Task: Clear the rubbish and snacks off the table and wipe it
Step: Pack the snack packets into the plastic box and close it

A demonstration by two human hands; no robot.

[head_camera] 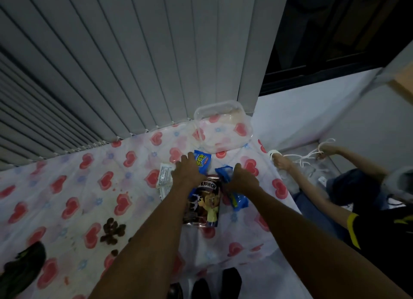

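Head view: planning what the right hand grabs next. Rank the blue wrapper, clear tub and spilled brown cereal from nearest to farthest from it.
From the right hand:
1. Blue wrapper, at its fingertips.
2. Clear tub, beyond, by the blinds.
3. Brown cereal, far left on the cloth.

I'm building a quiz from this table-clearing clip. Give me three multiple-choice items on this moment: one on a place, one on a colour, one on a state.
1. Where is the clear tub?
A. At the table's far edge, by the blinds
B. On the floor
C. On the Krunch packet

2. What colour is the wrapper under the left hand?
A. Green
B. Blue
C. Black

3. What is the right hand doing?
A. Wiping with a cloth
B. Hanging empty, off the table
C. Gripping a blue wrapper

Answers:
1. A, the tub sits beyond the snacks, against the blinds.
2. B, the snack pack under its fingers is blue with yellow lettering.
3. C, its fingers close on the blue wrapper beside the Krunch packet.
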